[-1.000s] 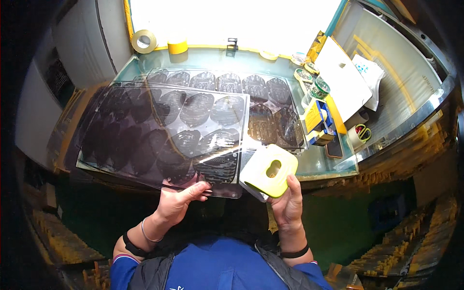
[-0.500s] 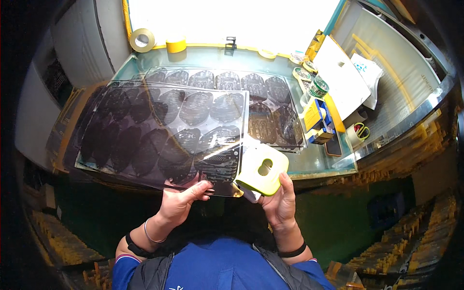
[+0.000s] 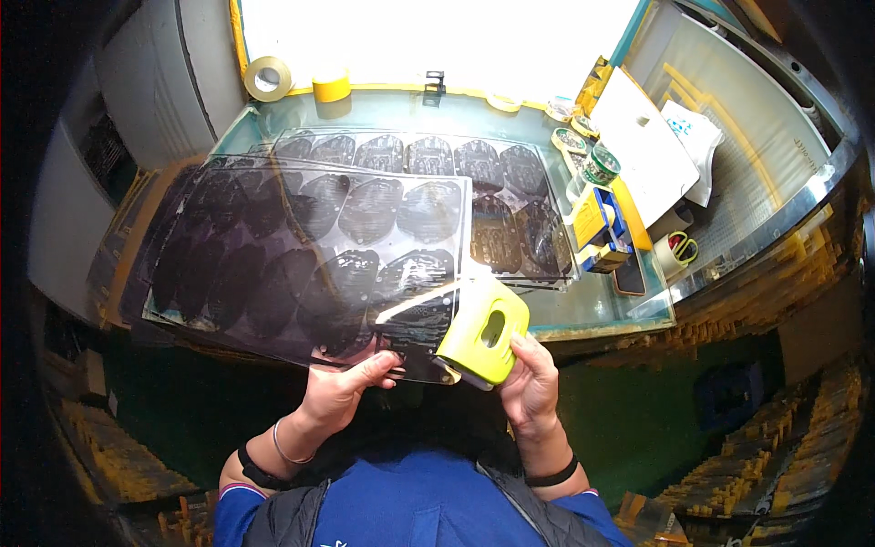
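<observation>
Over the front edge of the tabletop (image 3: pixel 597 310), left fingers (image 3: pixel 375 367) pinch the dark sheet (image 3: pixel 369 211) while right fingers (image 3: pixel 536 356) grip the yellow-green tool (image 3: pixel 472 337), whose tilt might crease it.

A row of dark characters (image 3: pixel 805 155) is running along the right side of the pale panel (image 3: pixel 752 146), proving too small for reading. A white mark (image 3: pixel 334 544), cut by the view's lower edge, is showing on the blue shirt (image 3: pixel 415 492). Blue print (image 3: pixel 682 125), blurred, is appearing on the white wrapper (image 3: pixel 702 164).
</observation>
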The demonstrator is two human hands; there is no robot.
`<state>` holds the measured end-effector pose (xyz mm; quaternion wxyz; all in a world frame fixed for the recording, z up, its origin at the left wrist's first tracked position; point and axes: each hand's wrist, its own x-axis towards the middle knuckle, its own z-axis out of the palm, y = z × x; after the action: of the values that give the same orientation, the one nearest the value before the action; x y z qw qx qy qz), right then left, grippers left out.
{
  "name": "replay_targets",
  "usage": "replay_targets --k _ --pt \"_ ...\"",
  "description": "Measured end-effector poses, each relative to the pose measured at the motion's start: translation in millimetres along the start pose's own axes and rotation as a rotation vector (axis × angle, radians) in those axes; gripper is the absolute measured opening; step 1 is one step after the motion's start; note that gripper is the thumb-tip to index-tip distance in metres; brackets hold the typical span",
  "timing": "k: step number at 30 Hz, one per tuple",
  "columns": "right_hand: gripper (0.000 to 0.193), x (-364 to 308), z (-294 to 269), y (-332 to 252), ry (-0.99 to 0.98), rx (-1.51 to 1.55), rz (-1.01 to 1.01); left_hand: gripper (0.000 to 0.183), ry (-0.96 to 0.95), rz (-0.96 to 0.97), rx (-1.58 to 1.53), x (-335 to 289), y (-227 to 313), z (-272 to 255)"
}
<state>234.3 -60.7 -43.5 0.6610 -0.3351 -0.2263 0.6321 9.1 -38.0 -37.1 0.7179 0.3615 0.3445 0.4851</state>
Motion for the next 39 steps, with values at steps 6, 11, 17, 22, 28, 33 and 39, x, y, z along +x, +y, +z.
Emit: replay_targets --k 6,11,17,22,28,33,39 --pt "0.044 5 -2 -7 -0.078 0.127 -0.030 0.015 -0.037 -0.017 0.052 -8 -1 -6" --pt "0.048 23 8 -21 -0.044 0.033 -0.069 0.016 -0.091 -0.069 0.120 -23 -8 -13" --pt "0.051 32 14 -21 -0.048 0.073 -0.095 0.023 -0.067 -0.059 0.164 -29 -12 -16" --pt "0.055 35 5 -19 -0.097 0.015 -0.070 0.023 -0.070 -0.075 0.167 -30 -12 -17" --pt "0.048 32 16 -20 -0.022 0.072 -0.086 0.023 -0.067 -0.089 0.174 -31 -10 -16" --pt "0.047 35 -1 -14 -0.006 0.018 -0.087 0.020 -0.067 -0.125 0.186 -32 -11 -20" --pt "0.051 29 -2 -20 -0.045 0.055 -0.093 0.013 -0.084 -0.102 0.199 -36 -9 -20"
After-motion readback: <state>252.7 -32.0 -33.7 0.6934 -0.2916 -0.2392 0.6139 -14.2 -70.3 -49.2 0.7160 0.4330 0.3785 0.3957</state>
